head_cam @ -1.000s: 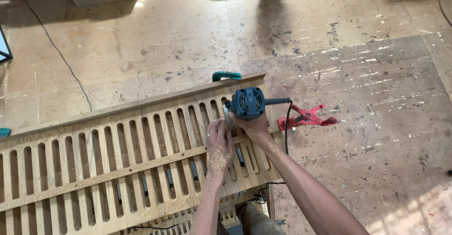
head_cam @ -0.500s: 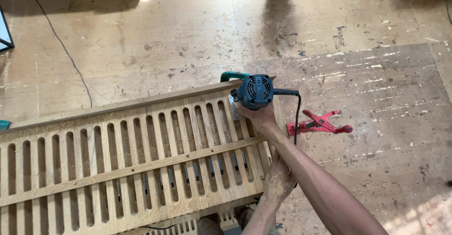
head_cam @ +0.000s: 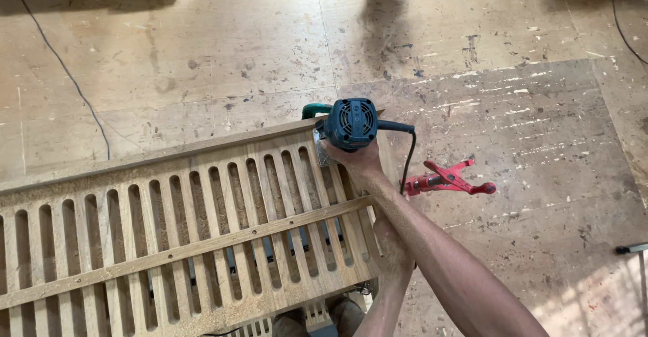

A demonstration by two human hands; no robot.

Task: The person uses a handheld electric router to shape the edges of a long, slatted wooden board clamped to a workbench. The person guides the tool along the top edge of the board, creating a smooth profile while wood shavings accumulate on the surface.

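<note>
On slatted panel (head_cam: 169,236), right hand (head_cam: 358,161) grips router (head_cam: 351,122) (blue).

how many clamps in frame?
1 clearly: a red clamp on the floor, right of the slatted wooden panel. A green handle at the panel's far edge, beside the blue power tool, could be another; most of it is hidden.

The long slatted panel of pale bare wood (head_cam: 175,236) looks matt and unfinished, dusted with fine sawdust. The blue power tool with a round vented cap (head_cam: 351,124) is hard, slightly glossy plastic. The red spring clamp (head_cam: 449,179) seems smooth plastic; the plywood floor (head_cam: 526,107) is rough, scuffed, paint-flecked
</note>
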